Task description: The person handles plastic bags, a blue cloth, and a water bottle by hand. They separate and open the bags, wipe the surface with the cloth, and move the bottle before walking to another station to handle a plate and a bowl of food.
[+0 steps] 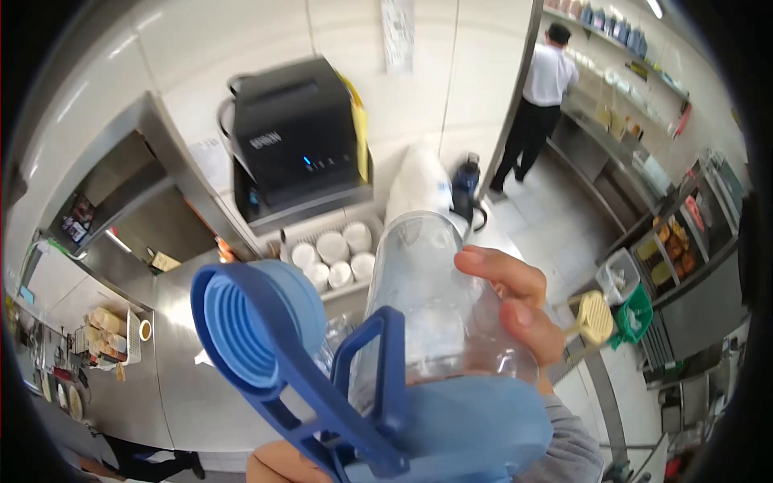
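A large clear bottle (435,298) with a blue base or collar (475,427) fills the middle of the view, tilted. My right hand (519,302) is wrapped round its right side, fingertips on the clear wall. A blue screw cap (250,330), its threaded inside showing, hangs on a blue strap with a handle at the left of the bottle. At the bottom edge, part of my left hand (282,465) shows beside the blue strap; its fingers are mostly hidden behind the blue parts.
A black printer (294,133) stands on a wall shelf above a tray of white cups (332,256). A dark bottle (465,181) is beyond the clear one. Another person (543,88) stands at a counter, back right. A yellow stool (594,316) and green basket (634,316) are at right.
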Action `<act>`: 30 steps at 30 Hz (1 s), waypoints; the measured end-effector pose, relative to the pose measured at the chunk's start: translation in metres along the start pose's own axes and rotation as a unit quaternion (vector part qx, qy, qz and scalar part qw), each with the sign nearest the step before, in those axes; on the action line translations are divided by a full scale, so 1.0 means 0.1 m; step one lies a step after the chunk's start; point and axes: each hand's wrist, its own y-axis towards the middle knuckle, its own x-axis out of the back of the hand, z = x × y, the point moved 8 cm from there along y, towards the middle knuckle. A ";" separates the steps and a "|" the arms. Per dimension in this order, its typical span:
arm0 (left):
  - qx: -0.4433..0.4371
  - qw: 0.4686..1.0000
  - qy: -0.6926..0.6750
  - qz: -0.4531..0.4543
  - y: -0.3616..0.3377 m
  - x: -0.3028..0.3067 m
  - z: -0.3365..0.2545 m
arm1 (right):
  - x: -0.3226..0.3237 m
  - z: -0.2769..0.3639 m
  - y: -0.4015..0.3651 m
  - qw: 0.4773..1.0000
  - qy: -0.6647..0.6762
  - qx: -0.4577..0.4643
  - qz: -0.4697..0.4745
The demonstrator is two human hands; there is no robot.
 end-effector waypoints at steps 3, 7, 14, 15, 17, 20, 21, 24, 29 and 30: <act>0.022 0.996 -0.063 0.059 0.01 -0.05 0.05 | 0.12 -0.22 -0.27 0.982 -0.144 -0.121 0.025; 0.060 0.973 -0.169 0.145 0.00 -0.18 0.10 | 0.55 -0.74 -0.96 0.948 -0.163 -0.271 -0.033; 0.056 0.952 -0.265 0.141 0.21 0.04 0.30 | 1.71 -1.47 -2.01 0.828 -0.370 -0.376 -0.192; 0.171 0.895 -0.391 0.130 0.02 0.08 0.32 | 1.83 -1.59 -2.11 0.816 -0.393 -0.368 -0.211; 0.244 0.832 -0.482 0.129 -0.06 0.05 0.36 | 2.03 -1.89 -2.37 0.797 -0.405 -0.377 -0.242; 0.254 0.819 -0.498 0.132 -0.11 0.05 0.38 | 2.11 -2.39 -2.78 0.782 -0.389 -0.417 -0.251; 0.247 0.829 -0.482 0.137 -0.11 0.06 0.37 | 2.07 -2.54 -2.84 0.782 -0.396 -0.418 -0.240; 0.174 0.913 -0.348 0.121 0.05 0.11 0.25 | 1.89 -2.93 -2.93 0.787 -0.382 -0.431 -0.221; 0.078 0.993 -0.062 0.060 -0.15 -0.04 0.04 | 1.73 -3.42 -3.01 0.818 -0.351 -0.400 -0.218; 0.066 0.996 -0.035 0.045 -0.16 -0.04 0.00 | 1.71 -3.44 -2.99 0.814 -0.355 -0.407 -0.214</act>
